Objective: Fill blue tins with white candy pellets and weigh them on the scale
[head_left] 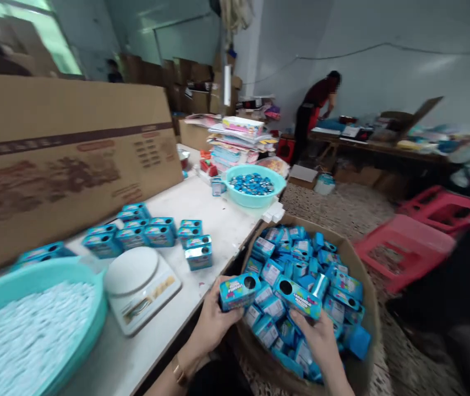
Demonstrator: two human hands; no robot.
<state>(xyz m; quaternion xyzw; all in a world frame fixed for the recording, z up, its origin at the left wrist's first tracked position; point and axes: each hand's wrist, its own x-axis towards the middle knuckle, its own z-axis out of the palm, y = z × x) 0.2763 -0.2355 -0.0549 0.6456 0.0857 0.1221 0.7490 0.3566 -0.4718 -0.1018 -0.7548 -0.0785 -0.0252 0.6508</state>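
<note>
My left hand (212,319) grips a small blue printed box (240,291) with a round hole in its end. My right hand (321,336) holds a second blue box (300,297) of the same kind, tilted, its hole facing me. Both hands hover over a large cardboard carton (367,300) heaped with several identical blue boxes (301,258). On the white table (218,212) to my left stand more of these blue boxes (152,234) in loose rows, next to a white kitchen scale (138,286).
A teal basin of small white pieces (32,324) sits at the near left. A second teal bowl (255,186) holds blue items. A big flat cardboard sheet (65,159) leans behind the table. Red plastic stools (408,242) stand right. A person (315,110) works at a far bench.
</note>
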